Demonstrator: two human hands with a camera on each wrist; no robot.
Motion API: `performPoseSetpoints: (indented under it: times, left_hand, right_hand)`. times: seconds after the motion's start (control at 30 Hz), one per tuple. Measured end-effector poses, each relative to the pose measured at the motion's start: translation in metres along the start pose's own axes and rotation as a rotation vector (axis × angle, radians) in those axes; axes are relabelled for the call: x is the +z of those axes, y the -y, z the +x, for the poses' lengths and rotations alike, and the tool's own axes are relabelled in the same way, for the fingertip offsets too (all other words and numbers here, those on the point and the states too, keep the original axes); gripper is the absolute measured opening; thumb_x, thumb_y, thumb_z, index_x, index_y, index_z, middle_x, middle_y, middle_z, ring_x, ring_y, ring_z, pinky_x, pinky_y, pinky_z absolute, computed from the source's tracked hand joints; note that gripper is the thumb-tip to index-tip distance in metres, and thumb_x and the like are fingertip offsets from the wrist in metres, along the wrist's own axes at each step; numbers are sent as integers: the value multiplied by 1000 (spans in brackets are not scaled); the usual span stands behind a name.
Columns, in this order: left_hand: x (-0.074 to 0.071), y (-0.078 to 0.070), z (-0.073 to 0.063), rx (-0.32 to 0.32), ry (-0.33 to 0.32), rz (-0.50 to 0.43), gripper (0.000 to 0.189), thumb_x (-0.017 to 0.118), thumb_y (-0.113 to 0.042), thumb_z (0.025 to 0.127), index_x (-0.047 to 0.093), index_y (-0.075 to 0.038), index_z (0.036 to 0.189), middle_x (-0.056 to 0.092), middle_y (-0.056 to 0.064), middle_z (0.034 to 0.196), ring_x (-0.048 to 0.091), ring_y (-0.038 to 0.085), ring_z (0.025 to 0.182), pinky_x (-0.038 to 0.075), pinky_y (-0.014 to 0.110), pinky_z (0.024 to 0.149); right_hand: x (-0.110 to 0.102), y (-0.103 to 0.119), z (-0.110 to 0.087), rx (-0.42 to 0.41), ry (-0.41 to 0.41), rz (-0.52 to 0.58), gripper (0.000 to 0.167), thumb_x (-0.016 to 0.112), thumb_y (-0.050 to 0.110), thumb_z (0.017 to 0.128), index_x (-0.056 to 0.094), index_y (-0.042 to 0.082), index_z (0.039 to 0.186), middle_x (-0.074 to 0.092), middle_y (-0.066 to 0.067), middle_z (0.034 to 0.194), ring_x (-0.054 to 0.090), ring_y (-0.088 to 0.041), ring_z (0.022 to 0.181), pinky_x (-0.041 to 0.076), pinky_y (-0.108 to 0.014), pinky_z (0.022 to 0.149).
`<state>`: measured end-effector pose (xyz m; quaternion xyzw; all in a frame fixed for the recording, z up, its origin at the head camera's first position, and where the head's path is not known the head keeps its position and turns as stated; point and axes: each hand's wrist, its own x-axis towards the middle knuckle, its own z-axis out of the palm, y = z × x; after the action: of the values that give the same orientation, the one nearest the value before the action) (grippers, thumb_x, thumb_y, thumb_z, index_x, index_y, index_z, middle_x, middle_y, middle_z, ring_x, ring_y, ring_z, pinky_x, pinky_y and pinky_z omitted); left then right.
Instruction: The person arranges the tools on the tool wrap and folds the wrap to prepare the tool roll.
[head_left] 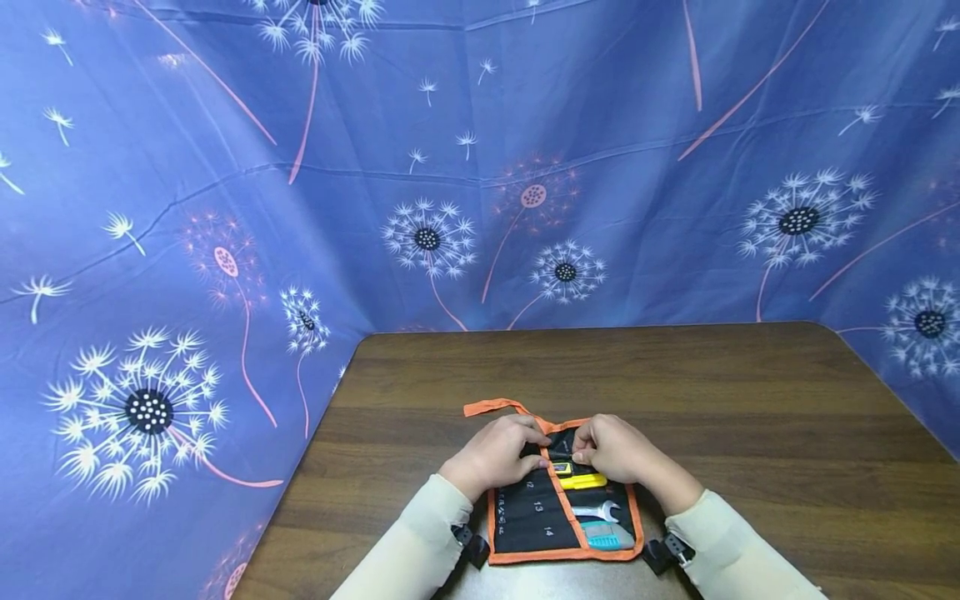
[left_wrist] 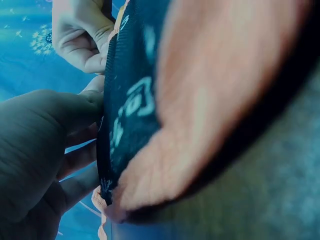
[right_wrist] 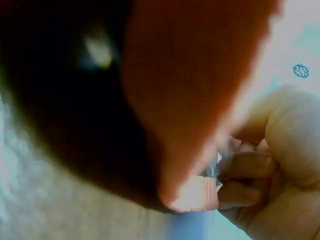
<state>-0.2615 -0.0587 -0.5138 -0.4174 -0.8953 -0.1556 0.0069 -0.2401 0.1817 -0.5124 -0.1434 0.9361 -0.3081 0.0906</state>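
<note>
A black tool roll (head_left: pixel 525 508) with orange trim lies spread on the table. My left hand (head_left: pixel 498 454) grips its upper part, thumb and fingertips at the orange pocket edge. On the upper right, my right hand (head_left: pixel 611 450) has fingers curled together over the top pocket. A sliver of something shiny (right_wrist: pixel 215 170) shows by those fingers in the right wrist view; what it is I cannot tell. Below, the pockets hold a yellow-handled tool (head_left: pixel 583 482), a silver open-end wrench (head_left: pixel 596 511) and a teal tool (head_left: pixel 607 535). A small yellow-and-black piece (head_left: pixel 561 469) sits above them.
An orange strap (head_left: pixel 491 407) trails from the roll's top left. The brown wooden table (head_left: pixel 750 400) reaches back to a blue cloth (head_left: pixel 660 233) printed with dandelions. Black camera mounts (head_left: pixel 472 546) sit at both wrists, close to the roll's sides.
</note>
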Motion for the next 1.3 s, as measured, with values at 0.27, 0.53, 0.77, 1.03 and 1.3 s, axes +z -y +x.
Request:
performPoseSetpoints:
  times: [0.27,0.53,0.77,1.03,1.3]
  left_hand:
    - [1,-2,1,3,-2,21,28,75,-35,99,78,-23,124,68,-13,117,62,4,111,50,23,96]
    - [3,3,-1,-20,-9,-41,27,74,-36,99,78,-24,124,69,-14,120,62,4,116,49,25,100]
    - [3,8,0,1,-39,-95,21,75,-32,99,79,-21,117,72,-15,117,63,2,113,50,25,99]
    - [2,5,5,2,-37,-55,16,74,-31,100,81,-22,112,72,-16,111,64,2,109,50,24,97]
    - [2,4,5,-12,-28,-63,13,74,-30,100,81,-23,110,72,-18,108,64,1,106,50,23,96]
  right_hand:
    - [6,6,3,-85,-41,-31,29,83,12,90,67,24,69,54,11,62,50,-10,56,39,-29,55]
    - [2,2,4,-100,-14,23,21,83,12,91,72,22,76,62,11,73,53,-11,64,43,-30,60]
    - [-6,-3,-2,-80,19,69,22,79,4,91,73,18,76,64,8,75,55,-12,64,45,-30,60]
    - [-3,3,4,-105,-7,36,25,80,4,91,73,20,73,64,11,73,55,-11,65,45,-30,60]
    - [3,9,9,-90,-10,26,24,81,5,90,73,20,74,63,12,71,55,-11,64,45,-31,61]
